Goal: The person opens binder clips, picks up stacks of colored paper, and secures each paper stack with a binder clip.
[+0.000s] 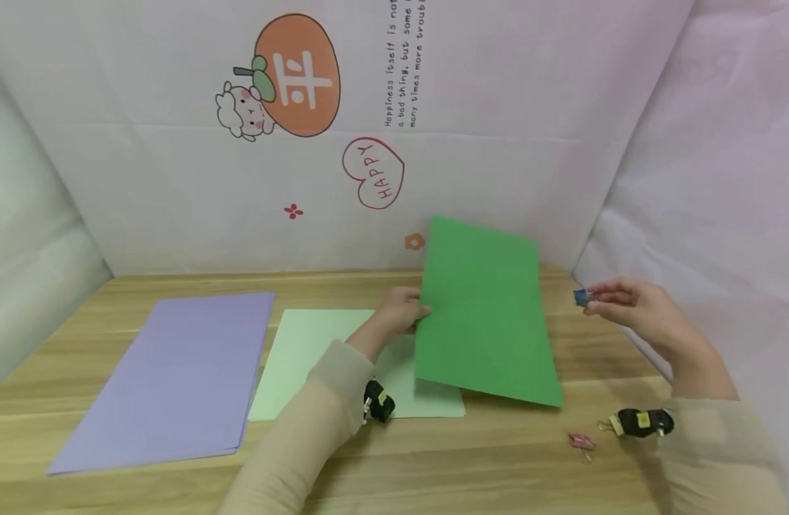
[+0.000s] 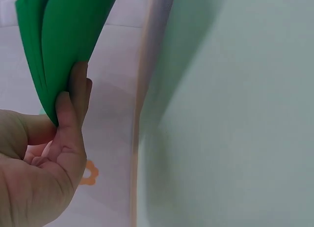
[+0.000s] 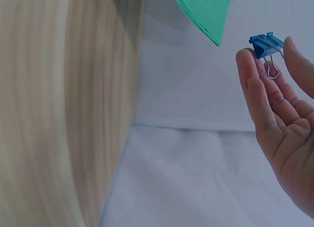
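Note:
My left hand (image 1: 399, 312) pinches the left edge of a stack of dark green paper sheets (image 1: 487, 315), lifted and tilted above the table. In the left wrist view the sheets (image 2: 68, 30) curve upward from between thumb and fingers, their edges slightly fanned. Out to the right of the paper, my right hand (image 1: 635, 307) holds a small blue binder clip (image 1: 583, 297) between thumb and fingertips. The right wrist view shows that clip (image 3: 266, 44) with a wire handle hanging down, apart from the green corner (image 3: 206, 15).
Pale green sheets (image 1: 317, 343) lie partly under the left arm. A stack of lavender paper (image 1: 182, 379) is at the left. Toward the front right rest a pink binder clip (image 1: 581, 440) and a yellow binder clip (image 1: 614, 425). A printed white cloth (image 1: 175, 186) stands behind the wooden table (image 1: 484, 465).

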Demonstrator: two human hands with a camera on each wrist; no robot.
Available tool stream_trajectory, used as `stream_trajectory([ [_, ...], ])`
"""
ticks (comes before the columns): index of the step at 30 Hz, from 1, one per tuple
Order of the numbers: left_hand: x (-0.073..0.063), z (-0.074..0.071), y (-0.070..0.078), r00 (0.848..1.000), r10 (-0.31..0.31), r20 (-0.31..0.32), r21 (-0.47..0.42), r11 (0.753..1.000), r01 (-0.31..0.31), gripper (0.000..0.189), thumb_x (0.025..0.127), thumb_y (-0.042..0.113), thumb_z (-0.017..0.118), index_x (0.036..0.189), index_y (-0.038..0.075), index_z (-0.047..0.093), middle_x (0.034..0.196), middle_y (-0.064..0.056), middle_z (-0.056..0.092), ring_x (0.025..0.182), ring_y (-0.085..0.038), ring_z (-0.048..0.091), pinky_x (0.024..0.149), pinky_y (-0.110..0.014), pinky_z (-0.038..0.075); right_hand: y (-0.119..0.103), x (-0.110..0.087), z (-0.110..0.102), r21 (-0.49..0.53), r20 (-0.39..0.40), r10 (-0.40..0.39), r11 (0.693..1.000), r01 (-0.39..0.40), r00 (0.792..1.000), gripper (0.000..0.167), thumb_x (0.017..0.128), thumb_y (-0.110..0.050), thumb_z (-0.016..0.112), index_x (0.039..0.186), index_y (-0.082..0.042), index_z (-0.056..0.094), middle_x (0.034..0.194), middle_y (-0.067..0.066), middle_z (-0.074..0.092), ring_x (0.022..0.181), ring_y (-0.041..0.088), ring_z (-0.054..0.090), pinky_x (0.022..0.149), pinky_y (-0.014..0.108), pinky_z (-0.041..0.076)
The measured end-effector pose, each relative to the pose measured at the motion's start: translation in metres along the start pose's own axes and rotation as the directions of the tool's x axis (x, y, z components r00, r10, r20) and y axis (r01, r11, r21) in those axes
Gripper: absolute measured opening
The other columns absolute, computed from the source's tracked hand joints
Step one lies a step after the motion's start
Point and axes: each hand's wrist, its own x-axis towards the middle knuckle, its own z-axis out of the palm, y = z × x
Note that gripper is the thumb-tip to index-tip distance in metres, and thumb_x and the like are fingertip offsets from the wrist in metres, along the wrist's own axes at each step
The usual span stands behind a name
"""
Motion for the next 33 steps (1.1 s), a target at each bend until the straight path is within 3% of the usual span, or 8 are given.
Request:
stream_trajectory([
  [4,-0.007,-0.006,0.0,0.998,0.034,-0.046,0.004,0.999,-0.034,0.037,0.098,0.004,0.058,0.135,-0.001,0.058,0.124,-0.019,0.067,0.09,-0.021,0.071,0.079,-0.033,0.061,-0.013,0.001,0.002,0.008,-0.035,-0.025,1.0,0.025,0.999,0.052,0.1,-0.038,0.058,0.137,-0.002,0.05,0.101,-0.02,0.07,0.092,-0.014,0.056,0.081,0.017,0.046],
  [8,-0.014,-0.013,-0.001,0.996,0.05,-0.079,0.024,0.999,-0.048,0.036,0.098,0.004,0.06,0.134,0.0,0.06,0.122,-0.02,0.068,0.089,-0.021,0.072,0.075,-0.031,0.061,-0.026,0.002,0.007,0.084,-0.102,-0.085,0.992,0.093,0.991,0.047,0.101,-0.032,0.059,0.135,0.0,0.05,0.097,-0.024,0.068,0.091,-0.012,0.06,0.076,0.008,0.047],
  [18,-0.035,-0.035,0.01,0.993,0.087,-0.075,-0.041,0.995,-0.09,0.037,0.099,0.005,0.057,0.136,0.002,0.058,0.115,-0.021,0.071,0.087,-0.02,0.073,0.077,-0.033,0.062,-0.053,0.004,0.015,0.324,-0.152,-0.134,0.929,0.177,0.979,0.026,0.101,-0.018,0.059,0.126,-0.015,0.054,0.101,-0.019,0.07,0.094,-0.005,0.066,0.081,0.007,0.051],
  [21,-0.042,-0.041,0.013,0.991,0.107,-0.084,-0.063,0.992,-0.113,0.037,0.1,0.005,0.057,0.137,0.005,0.058,0.116,-0.021,0.071,0.089,-0.02,0.073,0.078,-0.034,0.061,-0.061,0.006,0.018,0.471,-0.177,-0.136,0.858,0.205,0.975,0.022,0.098,-0.013,0.063,0.12,-0.015,0.059,0.097,-0.015,0.072,0.09,-0.002,0.069,0.08,0.009,0.053],
  [25,-0.05,-0.052,0.015,0.988,0.116,-0.103,-0.082,0.989,-0.124,0.038,0.1,0.006,0.057,0.138,0.007,0.058,0.122,-0.02,0.069,0.094,-0.022,0.073,0.079,-0.034,0.061,-0.074,0.012,0.025,0.724,-0.179,-0.143,0.651,0.229,0.973,0.02,0.094,-0.003,0.066,0.112,-0.011,0.064,0.093,-0.004,0.074,0.086,0.005,0.072,0.081,0.014,0.055],
  [28,-0.057,-0.061,0.017,0.987,0.117,-0.113,-0.093,0.987,-0.128,0.039,0.1,0.007,0.057,0.139,0.006,0.055,0.126,-0.021,0.067,0.097,-0.023,0.072,0.08,-0.034,0.061,-0.087,0.015,0.029,0.812,-0.174,-0.151,0.537,0.228,0.973,0.019,0.093,0.001,0.066,0.11,-0.008,0.065,0.094,-0.001,0.073,0.086,0.009,0.072,0.082,0.016,0.056],
  [33,-0.071,-0.076,0.021,0.984,0.119,-0.13,-0.117,0.984,-0.135,0.041,0.101,0.006,0.055,0.142,0.004,0.052,0.129,-0.022,0.065,0.092,-0.016,0.072,0.08,-0.032,0.061,-0.111,0.019,0.037,0.881,-0.187,-0.154,0.41,0.235,0.97,0.017,0.094,0.001,0.064,0.11,-0.004,0.065,0.1,0.002,0.072,0.087,0.012,0.071,0.081,0.018,0.057],
])
